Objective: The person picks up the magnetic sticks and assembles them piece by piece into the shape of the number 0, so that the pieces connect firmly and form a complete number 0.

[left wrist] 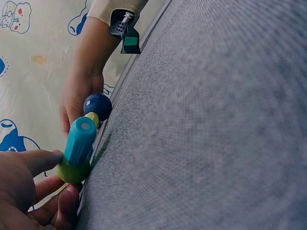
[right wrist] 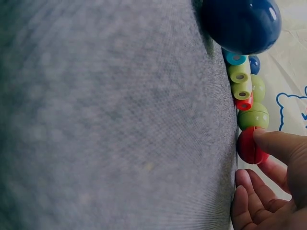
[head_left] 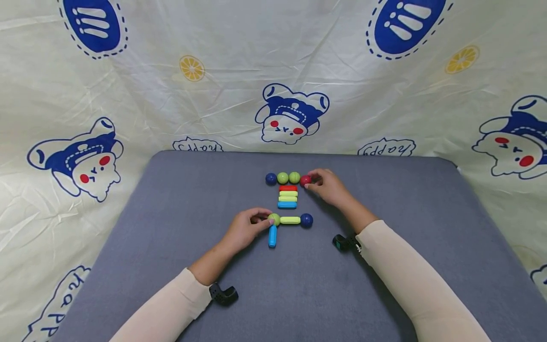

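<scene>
My left hand [head_left: 244, 232] pinches a green ball [head_left: 274, 219] between thumb and fingers. Joined to that ball are a light blue rod [head_left: 272, 236] pointing toward me and a yellow-green rod [head_left: 290, 220] running right to a dark blue ball [head_left: 306, 220]. Farther back, the thumb and index finger of my right hand [head_left: 330, 188] grip a red ball [right wrist: 250, 146] at the right end of a row. Beside it in the row are two green balls [head_left: 294, 177] and another dark blue ball [head_left: 271, 179].
Between the ball row and the joined pieces lies a stack of short rods: a red rod [head_left: 288, 188], two yellow-green rods [head_left: 287, 199] and a light blue rod [head_left: 287, 205]. Everything rests on a grey cloth-covered table [head_left: 192, 190]. A printed curtain [head_left: 231, 104] hangs behind its far edge.
</scene>
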Action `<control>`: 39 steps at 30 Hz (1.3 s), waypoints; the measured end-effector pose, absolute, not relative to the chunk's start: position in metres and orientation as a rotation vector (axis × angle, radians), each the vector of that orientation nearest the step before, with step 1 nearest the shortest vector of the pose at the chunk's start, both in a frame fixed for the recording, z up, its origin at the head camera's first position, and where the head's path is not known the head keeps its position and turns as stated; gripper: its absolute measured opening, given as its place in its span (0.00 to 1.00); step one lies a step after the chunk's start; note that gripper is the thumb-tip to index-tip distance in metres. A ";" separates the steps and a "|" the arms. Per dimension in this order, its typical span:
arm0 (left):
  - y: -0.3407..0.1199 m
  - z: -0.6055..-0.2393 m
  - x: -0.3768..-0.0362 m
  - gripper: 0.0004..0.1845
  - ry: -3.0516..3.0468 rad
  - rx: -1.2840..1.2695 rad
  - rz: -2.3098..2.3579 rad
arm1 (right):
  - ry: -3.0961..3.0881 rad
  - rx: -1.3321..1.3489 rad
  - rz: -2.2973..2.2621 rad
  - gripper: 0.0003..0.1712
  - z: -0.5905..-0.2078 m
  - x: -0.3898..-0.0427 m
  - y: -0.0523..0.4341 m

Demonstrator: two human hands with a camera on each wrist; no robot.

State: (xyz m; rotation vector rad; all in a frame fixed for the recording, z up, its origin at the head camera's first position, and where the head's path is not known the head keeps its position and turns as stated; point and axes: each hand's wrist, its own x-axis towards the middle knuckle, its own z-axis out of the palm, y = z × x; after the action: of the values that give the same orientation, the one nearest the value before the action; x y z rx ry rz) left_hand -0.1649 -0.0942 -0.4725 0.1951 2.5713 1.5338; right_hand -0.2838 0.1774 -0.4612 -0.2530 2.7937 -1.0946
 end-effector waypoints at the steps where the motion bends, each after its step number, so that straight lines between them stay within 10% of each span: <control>1: -0.094 -0.473 -0.165 0.12 2.570 0.194 1.536 | 2.790 -0.252 -1.090 0.25 -0.461 -0.284 0.177; 39: -0.094 -0.474 -0.165 0.12 2.567 0.199 1.566 | 2.663 -0.489 -1.244 0.23 -0.417 -0.204 0.160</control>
State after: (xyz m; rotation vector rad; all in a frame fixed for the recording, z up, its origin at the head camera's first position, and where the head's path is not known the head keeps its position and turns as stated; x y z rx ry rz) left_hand -0.1652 -0.0939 -0.4741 0.1994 2.5673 1.5659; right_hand -0.2038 0.1602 -0.4171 -0.4890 2.6627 -1.2442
